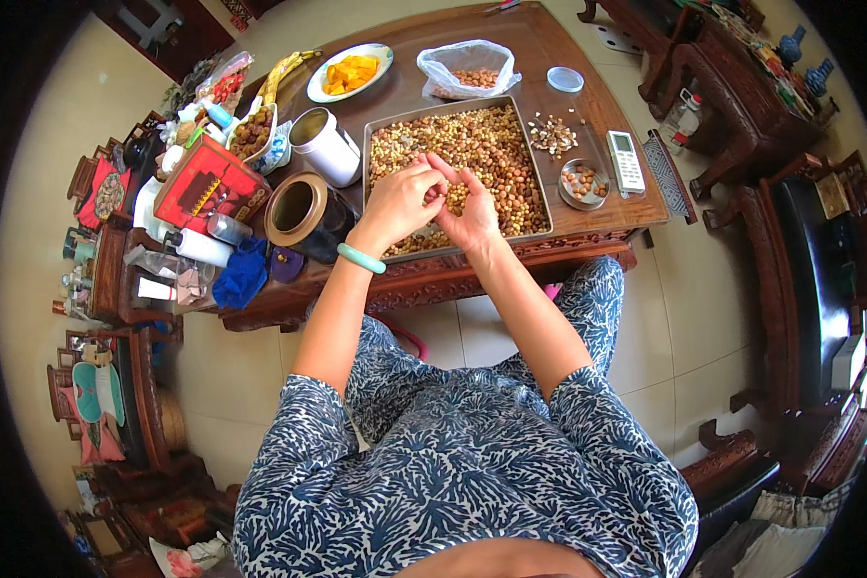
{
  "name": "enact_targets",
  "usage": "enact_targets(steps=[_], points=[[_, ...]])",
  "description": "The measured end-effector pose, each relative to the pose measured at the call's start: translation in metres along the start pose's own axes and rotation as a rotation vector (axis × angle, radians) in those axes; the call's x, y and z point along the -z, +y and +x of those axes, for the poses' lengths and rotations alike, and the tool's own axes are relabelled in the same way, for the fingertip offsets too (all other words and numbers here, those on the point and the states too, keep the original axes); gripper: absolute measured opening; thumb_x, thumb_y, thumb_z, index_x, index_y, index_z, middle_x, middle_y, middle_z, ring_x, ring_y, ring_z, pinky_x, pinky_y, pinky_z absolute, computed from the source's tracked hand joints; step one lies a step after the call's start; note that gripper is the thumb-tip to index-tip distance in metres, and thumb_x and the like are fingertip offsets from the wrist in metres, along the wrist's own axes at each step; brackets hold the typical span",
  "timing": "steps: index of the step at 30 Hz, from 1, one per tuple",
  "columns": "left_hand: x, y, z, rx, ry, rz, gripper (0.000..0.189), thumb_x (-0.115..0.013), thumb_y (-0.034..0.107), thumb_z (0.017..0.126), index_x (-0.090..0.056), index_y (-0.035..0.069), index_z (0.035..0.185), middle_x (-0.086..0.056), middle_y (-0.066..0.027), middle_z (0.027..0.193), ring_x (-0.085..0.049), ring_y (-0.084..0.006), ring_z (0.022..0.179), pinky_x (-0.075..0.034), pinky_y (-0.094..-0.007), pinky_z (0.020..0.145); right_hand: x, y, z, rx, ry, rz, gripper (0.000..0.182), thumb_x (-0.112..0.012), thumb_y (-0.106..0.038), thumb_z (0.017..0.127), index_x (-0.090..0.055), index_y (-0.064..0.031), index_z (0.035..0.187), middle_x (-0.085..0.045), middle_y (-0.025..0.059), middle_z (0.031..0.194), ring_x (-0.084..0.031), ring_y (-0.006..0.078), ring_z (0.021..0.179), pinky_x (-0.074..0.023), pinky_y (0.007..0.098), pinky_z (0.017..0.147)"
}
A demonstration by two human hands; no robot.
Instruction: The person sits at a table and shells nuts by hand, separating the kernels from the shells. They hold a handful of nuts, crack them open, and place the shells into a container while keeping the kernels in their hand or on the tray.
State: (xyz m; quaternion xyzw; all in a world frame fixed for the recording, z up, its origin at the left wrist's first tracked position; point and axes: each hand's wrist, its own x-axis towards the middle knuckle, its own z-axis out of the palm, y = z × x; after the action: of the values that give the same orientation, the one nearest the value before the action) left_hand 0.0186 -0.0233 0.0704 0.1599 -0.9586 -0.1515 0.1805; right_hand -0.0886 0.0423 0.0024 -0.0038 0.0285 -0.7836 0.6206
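Observation:
A rectangular metal tray [547, 209] sits on the wooden table before me, spread with round brown nuts [516, 191] and smaller yellowish kernels [397, 148]. Over its near half my two hands meet at the fingertips. My left hand [399, 199], with a pale green bangle on the wrist, has its fingers bent and drawn together. Beside it my right hand [475, 213] is turned palm up, fingers partly curled. Whether something small is pinched between them cannot be made out. Right of the tray stand a small round dish [584, 185] of brown nuts and a pile of shell bits [553, 136].
Behind the tray are a plastic bag [469, 65] of nuts, a clear lid [565, 79] and a plate [318, 85] of orange fruit pieces. An open white canister [329, 148], a dark open jar [309, 217] and a red box [213, 184] crowd the left. A remote control [625, 161] lies right.

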Motion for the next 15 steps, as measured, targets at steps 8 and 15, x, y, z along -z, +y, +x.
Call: enact_targets(steps=[8, 15], points=[[0.009, 0.008, 0.025, 0.060, 0.016, -0.345, 0.011, -0.070, 0.002, 0.077, -0.065, 0.000, 0.087, -0.065, -0.0035, 0.078, -0.058, -0.0066, 0.066, -0.049, -0.0227, 0.061, 0.011, 0.000, 0.005, 0.016, 0.157, 0.079, 0.035, -0.034, -0.030, 0.103, -0.053, -0.0021, 0.114, -0.057, 0.0105, 0.114, -0.052, 0.0202, 0.114, -0.0493, 0.0384, 0.097], [-0.029, 0.037, 0.137, -0.138, -0.125, -0.364, 0.014, -0.070, 0.008, 0.079, -0.068, 0.001, 0.091, -0.070, -0.0053, 0.083, -0.064, -0.0107, 0.074, -0.053, -0.0266, 0.072, 0.010, 0.004, 0.004, 0.093, 0.230, 0.050, 0.035, -0.037, -0.022, 0.102, -0.045, 0.0027, 0.124, -0.054, 0.0181, 0.121, -0.056, 0.0276, 0.110, -0.0497, 0.0437, 0.099]])
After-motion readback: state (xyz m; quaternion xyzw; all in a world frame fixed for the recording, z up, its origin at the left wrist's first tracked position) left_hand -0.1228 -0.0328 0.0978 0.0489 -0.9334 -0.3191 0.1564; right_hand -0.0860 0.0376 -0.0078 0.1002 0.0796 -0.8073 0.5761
